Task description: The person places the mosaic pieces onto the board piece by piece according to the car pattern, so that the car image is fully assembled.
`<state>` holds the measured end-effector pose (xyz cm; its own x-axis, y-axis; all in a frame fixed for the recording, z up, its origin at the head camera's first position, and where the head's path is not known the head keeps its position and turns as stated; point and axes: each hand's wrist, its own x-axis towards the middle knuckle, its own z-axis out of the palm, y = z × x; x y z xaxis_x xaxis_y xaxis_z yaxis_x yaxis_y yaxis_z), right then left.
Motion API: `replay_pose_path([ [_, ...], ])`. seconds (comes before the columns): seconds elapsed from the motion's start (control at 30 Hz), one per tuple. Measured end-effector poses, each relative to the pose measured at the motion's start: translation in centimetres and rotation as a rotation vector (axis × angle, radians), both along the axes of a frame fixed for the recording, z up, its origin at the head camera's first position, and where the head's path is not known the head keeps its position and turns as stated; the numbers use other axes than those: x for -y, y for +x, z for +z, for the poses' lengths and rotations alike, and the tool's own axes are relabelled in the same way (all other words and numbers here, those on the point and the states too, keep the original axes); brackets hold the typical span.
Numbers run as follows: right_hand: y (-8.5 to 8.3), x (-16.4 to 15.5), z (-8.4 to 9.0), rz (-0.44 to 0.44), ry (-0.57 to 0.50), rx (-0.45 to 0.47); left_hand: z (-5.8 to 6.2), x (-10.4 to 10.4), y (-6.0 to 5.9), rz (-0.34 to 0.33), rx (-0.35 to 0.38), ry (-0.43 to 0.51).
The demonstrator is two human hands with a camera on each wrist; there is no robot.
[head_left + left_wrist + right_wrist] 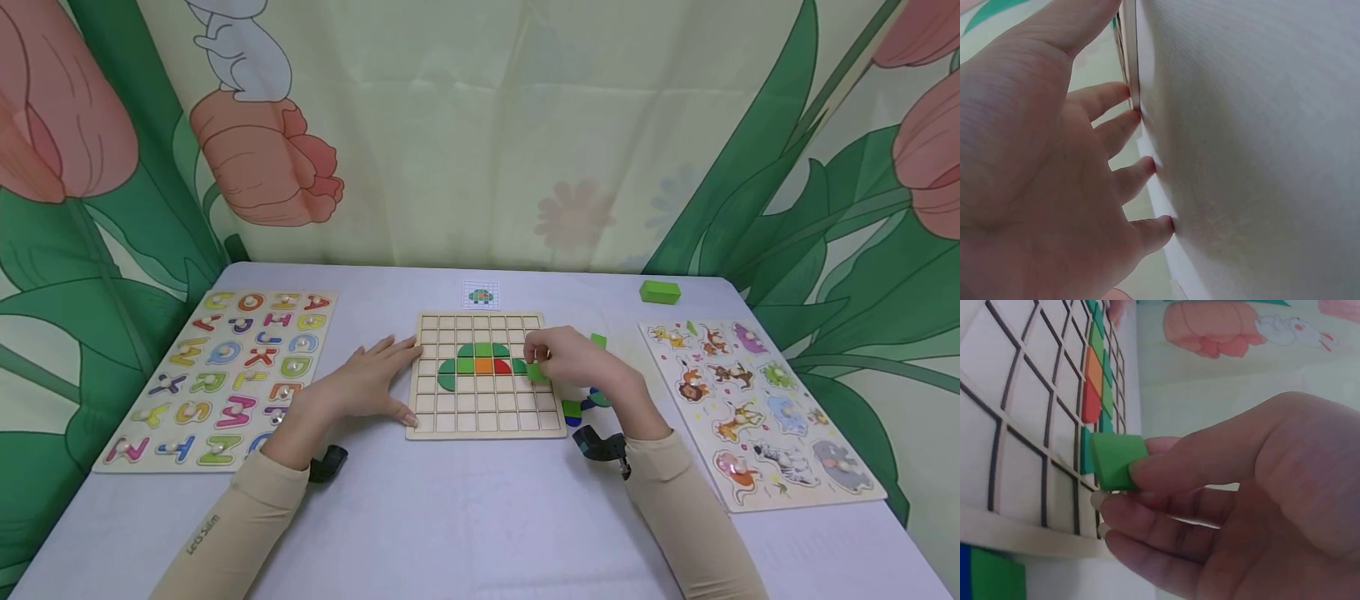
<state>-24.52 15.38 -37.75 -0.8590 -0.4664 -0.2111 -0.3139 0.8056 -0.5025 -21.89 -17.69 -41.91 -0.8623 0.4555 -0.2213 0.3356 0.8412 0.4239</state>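
A wooden grid board (487, 417) lies mid-table, with green, orange and red tiles set in its cells. My left hand (367, 379) is spread along the board's left side, its fingers straight and touching the edge. Over the board's right part, my right hand (573, 358) pinches a light green square tile (1119, 459) between thumb and fingers. In the right wrist view that tile is tilted close to a dark green piece (1087, 450) in the grid. The orange tile (484, 366) and the red tile (502, 367) sit side by side in one row.
Behind the board lies a small picture card (481, 295). Loose green and blue pieces (572, 410) lie along the board's right side. A letter puzzle (225, 375) is at left, an animal puzzle (765, 417) at right, and a green block (660, 292) at the back right.
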Motion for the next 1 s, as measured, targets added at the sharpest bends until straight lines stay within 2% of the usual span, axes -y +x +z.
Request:
replay_pose_path([
  [0.5,0.7,3.6,-1.1,0.104,-0.157,-0.025,-0.4,0.2,-0.3,-0.014,-0.016,-0.019],
  [0.73,1.2,5.4,-1.7,0.106,-0.201,-0.047,-0.3,0.2,-0.3,-0.013,-0.013,-0.017],
  [1.0,1.3,6.6,-2.6,0.067,-0.209,-0.076,-0.2,0.2,-0.3,-0.018,-0.013,-0.013],
])
